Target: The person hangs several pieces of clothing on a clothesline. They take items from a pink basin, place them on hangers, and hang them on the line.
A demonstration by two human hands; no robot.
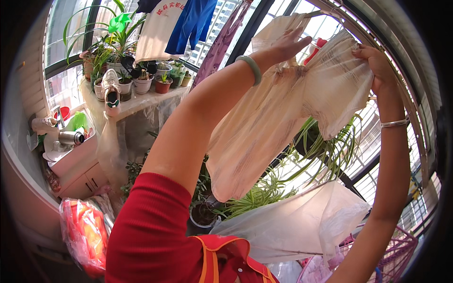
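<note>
A cream, semi-sheer garment (262,123) with gathered seams and faint stripes hangs in front of me from a hanger (336,9) under the overhead rail. My left hand (292,42), a pale green bangle on its wrist, lies by the upper part of the garment with fingers extended and apart. At the far side, my right hand (377,65) pinches the edge of the garment's short sleeve, its fingertips partly behind the cloth. A silver bangle circles that wrist. Between the hands, a small red item (315,51) shows behind the garment.
Potted plants and a white sneaker (111,93) stand on a ledge (141,102) at left. Beyond hang a printed shirt (159,35) and blue trousers (191,26). A sink cabinet (76,177) is lower left. Spider plants (262,194) and plastic sheeting (283,226) lie below the garment.
</note>
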